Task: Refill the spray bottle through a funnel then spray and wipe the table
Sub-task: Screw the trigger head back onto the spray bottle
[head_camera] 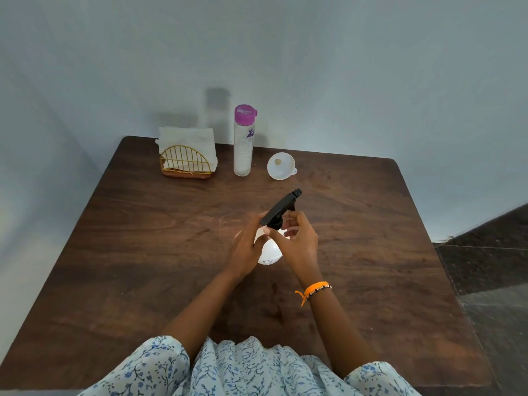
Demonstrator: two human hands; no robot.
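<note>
Both hands gripping spray bottle, funnel beyond

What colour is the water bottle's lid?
Purple-pink, on the water bottle's lid, clearest in the head view.

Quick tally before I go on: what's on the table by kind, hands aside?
Spray bottles: 1, the spray bottle gripped by the left hand and right hand
Water bottles: 1, the purple-capped bottle
Funnels: 1, the white funnel
Napkin holders: 1, the wire holder with paper napkins
Total: 4
</note>
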